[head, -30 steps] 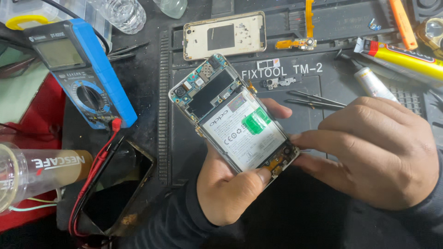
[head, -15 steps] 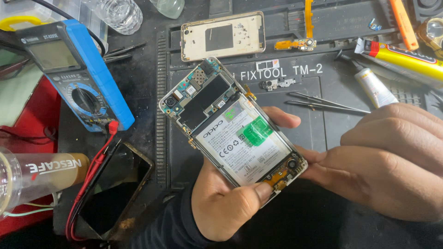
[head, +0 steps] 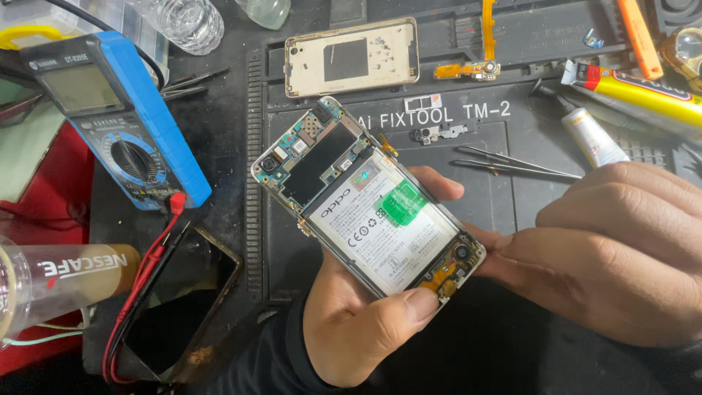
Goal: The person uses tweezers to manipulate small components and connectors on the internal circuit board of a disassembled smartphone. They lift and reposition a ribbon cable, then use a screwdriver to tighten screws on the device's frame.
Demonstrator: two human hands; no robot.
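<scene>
Black mat (head: pixel 512 212) | left hand (head: pixel 365 322) grips opened phone (head: pixel 369 201) | right hand (head: pixel 614 249) fingertips touch its bottom end

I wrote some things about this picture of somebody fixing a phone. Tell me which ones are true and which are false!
1. The left hand holds the opened phone from below. True.
2. The phone's back cover is still on it. False: the cover lies apart on the black mat, above the phone.
3. The right hand touches the phone's lower end. True.
4. The tweezers are in the right hand. False: they lie on the mat.
5. A blue multimeter sits to the left of the phone. True.
</scene>
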